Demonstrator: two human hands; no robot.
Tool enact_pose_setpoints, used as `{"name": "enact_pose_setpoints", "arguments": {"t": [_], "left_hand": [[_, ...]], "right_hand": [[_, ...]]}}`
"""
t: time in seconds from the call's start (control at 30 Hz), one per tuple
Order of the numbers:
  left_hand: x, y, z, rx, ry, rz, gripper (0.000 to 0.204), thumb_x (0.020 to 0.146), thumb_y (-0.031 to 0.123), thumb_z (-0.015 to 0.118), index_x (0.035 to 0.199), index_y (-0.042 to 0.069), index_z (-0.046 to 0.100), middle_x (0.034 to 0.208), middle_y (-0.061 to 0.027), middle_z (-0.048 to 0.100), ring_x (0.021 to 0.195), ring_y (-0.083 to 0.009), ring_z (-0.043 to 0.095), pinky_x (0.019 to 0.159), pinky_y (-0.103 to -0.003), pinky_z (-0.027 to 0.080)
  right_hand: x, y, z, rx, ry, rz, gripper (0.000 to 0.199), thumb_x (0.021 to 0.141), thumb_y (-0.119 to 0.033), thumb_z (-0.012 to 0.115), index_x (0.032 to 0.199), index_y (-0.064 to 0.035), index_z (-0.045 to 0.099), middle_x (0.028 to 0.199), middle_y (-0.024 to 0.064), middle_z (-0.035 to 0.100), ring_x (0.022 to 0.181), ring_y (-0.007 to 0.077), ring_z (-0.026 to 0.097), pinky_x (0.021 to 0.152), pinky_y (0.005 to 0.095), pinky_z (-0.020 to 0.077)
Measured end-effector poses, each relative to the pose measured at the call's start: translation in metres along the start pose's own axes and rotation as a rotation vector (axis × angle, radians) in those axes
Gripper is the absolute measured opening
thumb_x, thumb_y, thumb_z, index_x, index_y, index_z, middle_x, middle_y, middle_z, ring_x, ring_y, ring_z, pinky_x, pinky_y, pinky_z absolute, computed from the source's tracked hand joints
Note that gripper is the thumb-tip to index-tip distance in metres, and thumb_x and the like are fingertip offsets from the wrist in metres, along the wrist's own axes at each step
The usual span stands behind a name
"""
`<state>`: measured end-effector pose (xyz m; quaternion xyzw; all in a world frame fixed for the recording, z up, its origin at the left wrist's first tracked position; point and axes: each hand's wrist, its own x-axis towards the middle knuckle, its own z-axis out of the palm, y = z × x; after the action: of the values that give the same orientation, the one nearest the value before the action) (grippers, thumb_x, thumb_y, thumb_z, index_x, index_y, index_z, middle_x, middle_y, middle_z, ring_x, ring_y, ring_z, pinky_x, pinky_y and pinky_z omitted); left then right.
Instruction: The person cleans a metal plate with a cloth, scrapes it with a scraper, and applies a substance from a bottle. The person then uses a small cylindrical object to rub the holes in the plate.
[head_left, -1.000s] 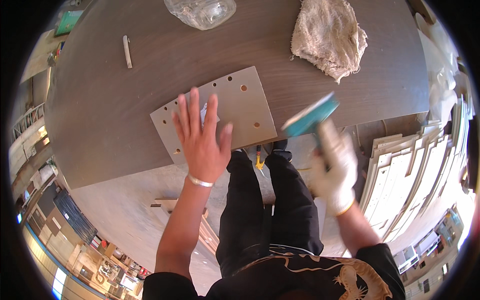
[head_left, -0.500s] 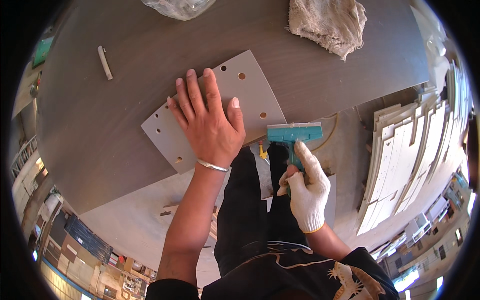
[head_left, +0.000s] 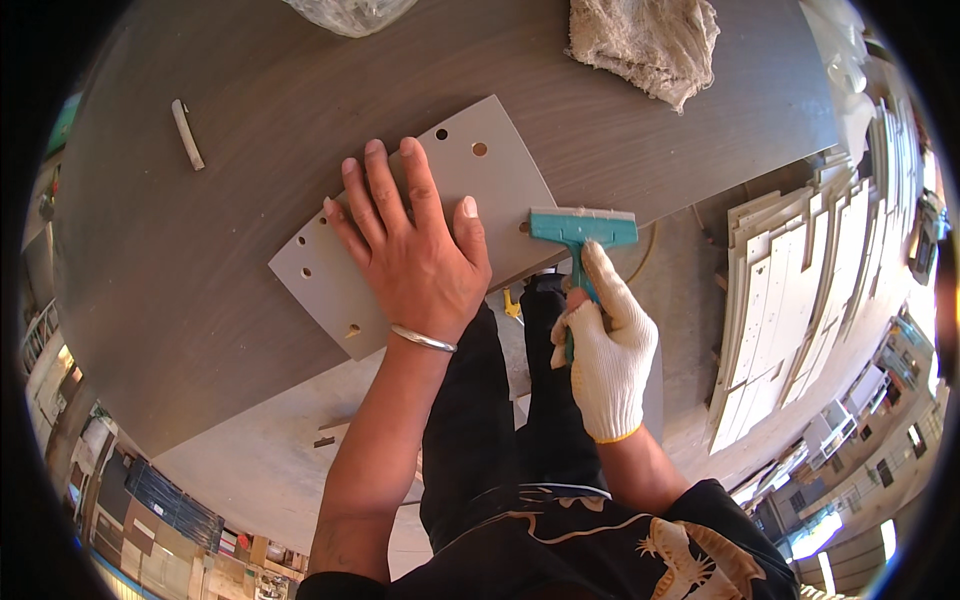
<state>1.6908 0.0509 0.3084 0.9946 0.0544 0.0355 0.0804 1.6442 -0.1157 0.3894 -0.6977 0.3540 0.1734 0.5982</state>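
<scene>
A grey rectangular panel with several round holes lies at an angle along the near edge of a dark brown board. My bare left hand, a silver bangle at its wrist, rests flat on the panel with fingers stretched out. In a white knit glove, my right hand grips the handle of a teal scraper. The scraper's wide blade points away from me, and its left end overlaps the panel's right corner beside a hole. Whether the blade touches the panel I cannot tell.
The dark brown board fills the upper part of the view. On it lie a crumpled beige rag, a short white stick-like piece and a clear plastic bag. Stacked pale panels stand at the right.
My right hand has moved the scraper up and slightly left, from beside the panel's corner to overlapping it. My left hand stays flat on the panel. The whole view has shifted slightly.
</scene>
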Motion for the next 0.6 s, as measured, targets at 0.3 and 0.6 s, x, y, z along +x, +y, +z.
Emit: {"name": "enact_pose_setpoints", "arguments": {"t": [0.3,0.6], "left_hand": [[0.001,0.001,-0.001,-0.017,-0.001,-0.01,0.068,0.108,0.043,0.047,0.163,0.003,0.042,0.165,-0.0261,0.041,0.153,-0.0505,0.035,0.124,-0.07,0.022],[0.001,0.002,-0.002,-0.017,-0.006,-0.014,0.068,0.107,0.041,0.049,0.162,0.002,0.044,0.164,-0.0266,0.043,0.152,-0.0511,0.037,0.124,-0.07,0.023]], "right_hand": [[0.011,-0.013,0.006,-0.06,-0.013,-0.035,0.049,0.103,0.005,0.057,0.15,-0.0068,0.065,0.098,0.0037,0.066,0.066,0.0079,0.062,0.051,0.0228,0.0499],[0.02,-0.022,0.013,-0.078,-0.024,0.028,0.05,0.103,0.006,0.057,0.152,-0.0045,0.063,0.099,0.0044,0.066,0.066,0.0082,0.061,0.05,0.022,0.0496]]}}
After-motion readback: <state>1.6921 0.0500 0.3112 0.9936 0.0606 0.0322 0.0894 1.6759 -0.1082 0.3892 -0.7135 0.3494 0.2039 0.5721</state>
